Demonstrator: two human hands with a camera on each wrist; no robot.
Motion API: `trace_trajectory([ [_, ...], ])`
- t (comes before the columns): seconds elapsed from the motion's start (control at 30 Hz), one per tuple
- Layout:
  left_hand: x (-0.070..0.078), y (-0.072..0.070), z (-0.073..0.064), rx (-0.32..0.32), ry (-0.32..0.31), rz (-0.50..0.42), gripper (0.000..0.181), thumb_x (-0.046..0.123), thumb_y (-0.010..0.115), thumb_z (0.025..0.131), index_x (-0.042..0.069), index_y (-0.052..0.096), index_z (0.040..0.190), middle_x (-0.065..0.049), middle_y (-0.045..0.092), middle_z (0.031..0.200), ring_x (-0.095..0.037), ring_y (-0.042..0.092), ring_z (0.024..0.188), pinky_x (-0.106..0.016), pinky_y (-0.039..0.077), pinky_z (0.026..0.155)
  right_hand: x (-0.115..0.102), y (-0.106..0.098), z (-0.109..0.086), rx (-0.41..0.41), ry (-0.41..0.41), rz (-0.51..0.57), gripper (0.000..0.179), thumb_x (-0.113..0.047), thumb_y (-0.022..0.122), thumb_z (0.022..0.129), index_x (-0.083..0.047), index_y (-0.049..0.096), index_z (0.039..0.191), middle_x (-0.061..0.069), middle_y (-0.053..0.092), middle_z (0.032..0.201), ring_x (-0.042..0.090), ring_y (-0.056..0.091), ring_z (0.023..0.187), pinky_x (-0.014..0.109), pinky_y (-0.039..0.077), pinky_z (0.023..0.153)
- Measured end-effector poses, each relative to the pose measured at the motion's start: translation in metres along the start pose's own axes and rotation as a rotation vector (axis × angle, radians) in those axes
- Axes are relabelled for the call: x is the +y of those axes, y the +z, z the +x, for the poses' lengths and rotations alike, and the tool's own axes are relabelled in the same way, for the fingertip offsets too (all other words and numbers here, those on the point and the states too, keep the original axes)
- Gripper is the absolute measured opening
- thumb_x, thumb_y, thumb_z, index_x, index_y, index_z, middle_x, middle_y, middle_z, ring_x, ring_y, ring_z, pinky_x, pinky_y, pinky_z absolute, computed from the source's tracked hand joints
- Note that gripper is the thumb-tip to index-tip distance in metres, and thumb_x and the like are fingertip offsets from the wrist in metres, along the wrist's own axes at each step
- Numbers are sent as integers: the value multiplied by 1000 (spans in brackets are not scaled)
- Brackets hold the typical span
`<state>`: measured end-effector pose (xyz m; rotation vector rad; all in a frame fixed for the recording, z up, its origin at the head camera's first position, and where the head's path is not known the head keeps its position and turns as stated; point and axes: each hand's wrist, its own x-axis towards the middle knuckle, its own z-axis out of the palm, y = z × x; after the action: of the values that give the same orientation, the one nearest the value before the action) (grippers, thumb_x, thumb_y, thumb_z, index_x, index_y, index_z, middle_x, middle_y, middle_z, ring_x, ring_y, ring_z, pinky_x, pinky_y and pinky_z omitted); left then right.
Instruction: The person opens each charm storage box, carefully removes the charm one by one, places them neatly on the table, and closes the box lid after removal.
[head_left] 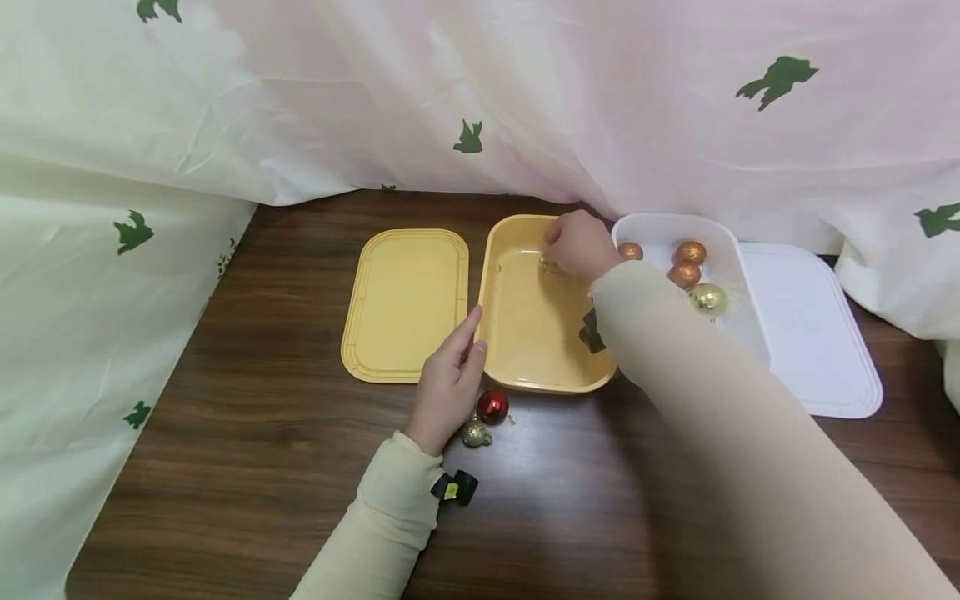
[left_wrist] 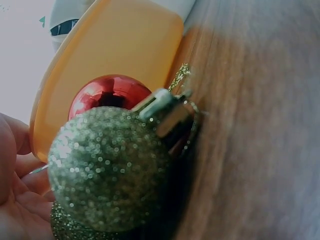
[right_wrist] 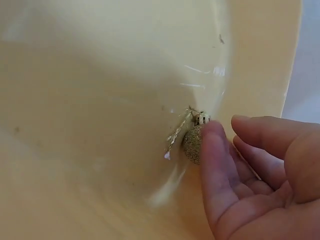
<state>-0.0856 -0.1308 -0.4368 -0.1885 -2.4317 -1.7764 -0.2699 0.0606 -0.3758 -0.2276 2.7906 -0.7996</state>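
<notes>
A small gold glitter bauble [right_wrist: 192,145] with a tinsel loop lies in the yellow box [head_left: 547,386]. Close against it is my right hand [head_left: 581,243], fingers bent and a gap showing between thumb and fingertips. My left hand [head_left: 447,387] touches the near left side of the box with fingers extended. Beside that hand, a shiny red bauble [head_left: 492,406] and a glitter bauble [head_left: 476,433] lie on the table. Another glitter bauble [left_wrist: 75,225] shows partly behind the nearer one in the left wrist view.
Right of the yellow box stands a white box [head_left: 750,308] with several copper baubles [head_left: 690,252] and a gold bauble [head_left: 708,298]. A white lid [head_left: 821,333] lies beyond it. At the left is a yellow lid [head_left: 408,304]. A curtain [head_left: 360,100] hangs behind.
</notes>
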Motion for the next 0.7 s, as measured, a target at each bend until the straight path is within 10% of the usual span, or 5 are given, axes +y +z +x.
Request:
trace_trajectory([
  [0.4,-2,0,0,-8,-7,15,46,10,49,105,4,44,151,-5,43,155,-17,40,141,-36,39,113,5,12,-3,-162,251,646,29,11,60,92,11,56,120,18,61,100,20,72,69,36,62,78],
  [0.7,-1,0,-1,-2,11,3,46,9,49,105,3,43,151,-6,42,155,-19,40,141,-37,39,113,-2,8,-18,-153,163,734,30,9,66,91,8,60,121,19,62,113,17,72,76,30,61,76],
])
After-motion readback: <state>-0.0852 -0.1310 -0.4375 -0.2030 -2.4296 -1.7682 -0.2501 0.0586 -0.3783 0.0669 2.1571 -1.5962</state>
